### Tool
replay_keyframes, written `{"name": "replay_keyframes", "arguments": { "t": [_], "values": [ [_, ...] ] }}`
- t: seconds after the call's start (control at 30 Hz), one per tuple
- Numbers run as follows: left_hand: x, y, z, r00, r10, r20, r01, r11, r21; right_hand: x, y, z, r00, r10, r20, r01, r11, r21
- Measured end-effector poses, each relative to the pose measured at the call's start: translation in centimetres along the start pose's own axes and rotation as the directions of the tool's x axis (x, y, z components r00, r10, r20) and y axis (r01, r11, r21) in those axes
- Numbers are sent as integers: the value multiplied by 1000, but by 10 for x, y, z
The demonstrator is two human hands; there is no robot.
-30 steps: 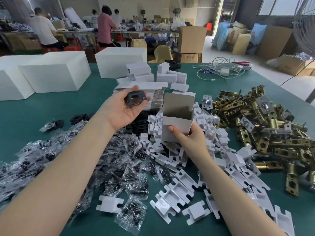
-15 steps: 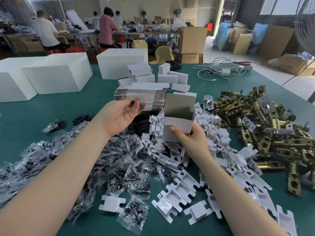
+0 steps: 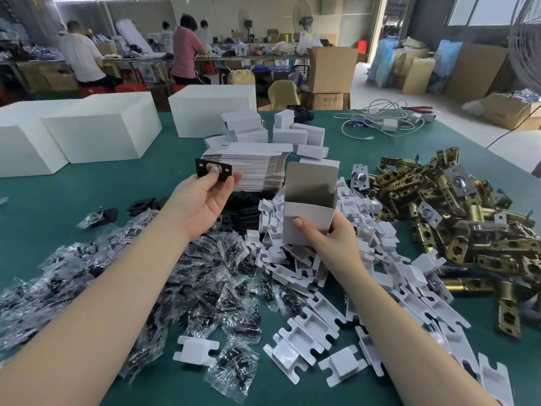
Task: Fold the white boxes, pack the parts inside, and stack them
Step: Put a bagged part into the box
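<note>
My left hand [image 3: 205,197] has lifted since a moment ago, and its fingers [image 3: 215,178] now pinch the black strike plate [image 3: 213,170] flat and facing me, where a second back it sat cupped in my palm. My right hand [image 3: 328,234] has not moved: its fingers are wrapped round the folded white box [image 3: 307,209], upright with its lid flap open, above the pile of white plastic inserts [image 3: 310,276] on the green worktop [image 3: 87,189]. The plate is just left of the box mouth, apart from it. I reckon dropping it in comes next; the brass latches [image 3: 456,218] wait at my right.
</note>
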State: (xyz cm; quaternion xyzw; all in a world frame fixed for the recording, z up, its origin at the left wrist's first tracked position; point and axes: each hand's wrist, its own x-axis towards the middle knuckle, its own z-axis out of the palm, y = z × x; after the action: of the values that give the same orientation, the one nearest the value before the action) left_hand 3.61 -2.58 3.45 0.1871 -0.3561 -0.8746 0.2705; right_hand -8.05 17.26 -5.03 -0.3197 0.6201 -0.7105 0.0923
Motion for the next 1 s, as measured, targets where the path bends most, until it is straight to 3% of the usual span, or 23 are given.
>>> {"name": "replay_keyframes", "arguments": {
  "t": [0.13,0.23,0.3,0.37,0.4,0.47,0.6,0.8,0.93,1.0],
  "values": [
    [-12,0,9,969,245,29,-240,908,342,0,-1,0,1000,1,2,-1,1000,14],
    [-28,7,28,889,399,227,-457,740,493,0,1,0,1000,14,13,-14,999,44],
    [-40,12,46,771,429,471,-636,479,605,-1,2,0,999,31,26,-33,997,77],
    [-47,11,66,670,281,687,-732,94,675,-1,2,0,999,36,30,-38,996,82],
    [-48,8,75,653,185,734,-737,-65,672,-2,2,0,999,33,27,-35,997,74],
    [-51,1,89,667,89,740,-706,-240,666,-1,1,0,1000,21,19,-22,999,35],
    [-46,-5,98,723,86,685,-632,-316,707,0,0,1,1000,3,-10,-3,1000,-18],
    [-32,-8,102,754,-71,653,-606,-459,650,0,0,0,1000,7,7,-7,999,-32],
    [-28,-5,103,764,-91,638,-595,-480,645,1,1,0,999,15,29,-14,1000,-22],
    [-26,-2,103,770,-82,632,-599,-432,674,2,2,0,997,38,61,-38,999,-5]
  ]
}}
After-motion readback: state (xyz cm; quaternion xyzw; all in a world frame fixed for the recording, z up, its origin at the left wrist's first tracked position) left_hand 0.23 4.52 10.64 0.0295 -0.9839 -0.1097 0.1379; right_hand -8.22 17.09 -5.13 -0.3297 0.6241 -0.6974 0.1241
